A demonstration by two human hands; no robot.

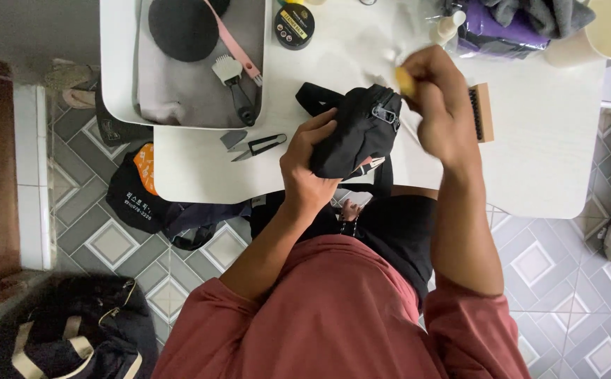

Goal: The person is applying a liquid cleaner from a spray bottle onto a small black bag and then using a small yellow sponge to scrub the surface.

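Left hand (310, 163) clamped around lower-left end of small black pouch bag (358, 130), fingers curled tight, lifting it just above white desk (530, 140). Bag's long axis running lower-left to upper-right, zipper end toward right hand (435, 105). Right hand closed on small yellow item (405, 81), blurred, kind unclear, touching bag's upper-right corner at zipper. Wooden brush (483, 112) just right of that hand. Thread snips (260, 146) left of bag, near white tray (119, 70).

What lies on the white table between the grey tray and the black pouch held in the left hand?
In the head view, small black thread snips and a grey wedge-shaped piece lie on the white table there.
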